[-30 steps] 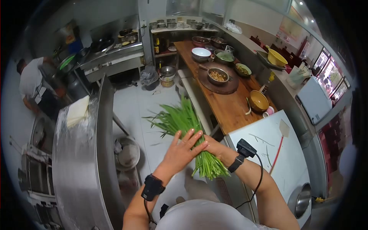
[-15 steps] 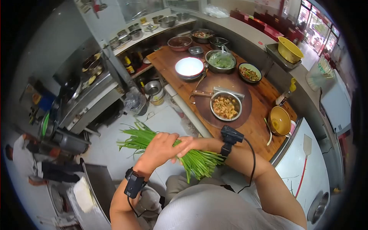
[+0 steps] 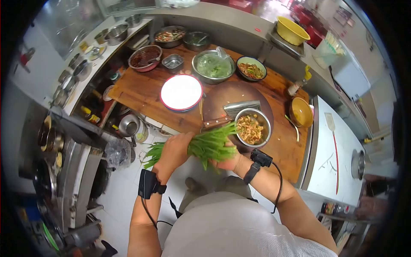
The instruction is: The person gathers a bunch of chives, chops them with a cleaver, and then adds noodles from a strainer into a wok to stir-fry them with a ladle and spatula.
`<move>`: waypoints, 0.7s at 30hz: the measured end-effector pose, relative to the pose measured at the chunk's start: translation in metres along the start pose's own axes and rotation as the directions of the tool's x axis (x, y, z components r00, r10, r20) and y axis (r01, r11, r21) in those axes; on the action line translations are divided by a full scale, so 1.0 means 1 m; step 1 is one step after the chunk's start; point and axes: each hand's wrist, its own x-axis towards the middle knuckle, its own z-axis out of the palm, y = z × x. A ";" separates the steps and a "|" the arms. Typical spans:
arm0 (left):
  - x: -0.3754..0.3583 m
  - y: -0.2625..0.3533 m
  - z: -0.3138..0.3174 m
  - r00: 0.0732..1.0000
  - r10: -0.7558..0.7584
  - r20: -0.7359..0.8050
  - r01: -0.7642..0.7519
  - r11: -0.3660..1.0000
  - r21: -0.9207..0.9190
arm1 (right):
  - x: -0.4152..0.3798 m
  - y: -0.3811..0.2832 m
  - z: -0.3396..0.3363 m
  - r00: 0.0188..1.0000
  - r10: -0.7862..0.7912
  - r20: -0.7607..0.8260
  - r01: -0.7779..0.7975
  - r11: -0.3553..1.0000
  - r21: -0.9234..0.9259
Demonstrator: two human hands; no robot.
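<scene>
Wooden bench (image 3: 145, 92) carries a steel bowl (image 3: 253, 127) of fried bits; at its seven o'clock our left hand (image 3: 174, 147) and right hand (image 3: 229, 160) clamp green chives (image 3: 205, 145).

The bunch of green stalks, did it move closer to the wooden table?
Yes. The bunch of green stalks, held in both hands, was out over the floor before; now its tip overlaps the wooden table's edge beside the metal bowl.
</scene>
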 end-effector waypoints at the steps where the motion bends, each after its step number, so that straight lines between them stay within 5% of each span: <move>1: 0.007 -0.006 0.001 1.000 0.016 0.014 -0.016 1.000 -0.016 | 0.006 -0.001 -0.001 0.988 -0.132 -0.086 0.133 0.991 0.003; 4: 0.023 -0.023 0.012 0.999 0.003 -0.047 -0.009 0.989 -0.147 | 0.034 -0.011 -0.030 0.920 -0.312 -0.239 0.285 0.948 -0.140; 6: 0.031 -0.032 0.020 0.984 -0.178 0.000 0.173 0.957 -0.231 | 0.056 -0.026 -0.075 0.864 -0.384 -0.325 0.323 0.919 -0.225; 8: 0.036 -0.039 0.023 0.982 -0.187 -0.013 0.173 0.935 -0.311 | 0.076 -0.041 -0.105 0.617 -0.561 -0.552 0.382 0.827 -0.413; 9: 0.037 -0.041 0.024 0.978 -0.207 -0.030 0.180 0.905 -0.385 | 0.080 -0.044 -0.093 0.618 -0.559 -0.553 0.386 0.828 -0.407; 12: 0.047 -0.041 0.024 0.977 -0.200 -0.070 0.163 0.921 -0.353 | 0.103 -0.059 -0.085 0.368 -0.559 -0.743 0.499 0.793 -0.349; 13: 0.052 -0.039 0.023 0.978 -0.196 -0.074 0.159 0.925 -0.345 | 0.109 -0.063 -0.087 0.374 -0.561 -0.739 0.503 0.792 -0.346; 15: 0.062 -0.029 0.019 0.967 -0.255 -0.021 0.224 0.884 -0.411 | 0.117 -0.068 -0.090 0.178 -0.558 -0.811 0.449 0.779 -0.437; 16: 0.065 -0.030 0.022 0.968 -0.249 -0.020 0.220 0.888 -0.405 | 0.140 -0.076 -0.134 0.000 -0.644 -0.765 0.455 0.681 -0.574; 17: 0.068 -0.033 0.027 0.964 -0.265 0.012 0.249 0.888 -0.386 | 0.137 -0.073 -0.129 0.002 -0.640 -0.768 0.468 0.680 -0.565; 19: 0.074 -0.035 0.030 0.963 -0.265 0.046 0.264 0.897 -0.355 | 0.125 -0.065 -0.110 0.067 -0.839 -0.540 0.152 0.543 -0.826; 20: 0.075 -0.034 0.031 0.965 -0.263 0.024 0.254 0.900 -0.355 | 0.129 -0.068 -0.113 0.012 -0.902 -0.432 -0.014 0.432 -0.902; 21: 0.076 -0.033 0.033 0.965 -0.260 0.004 0.244 0.901 -0.358 | 0.129 -0.070 -0.118 0.000 -0.900 -0.437 -0.001 0.437 -0.900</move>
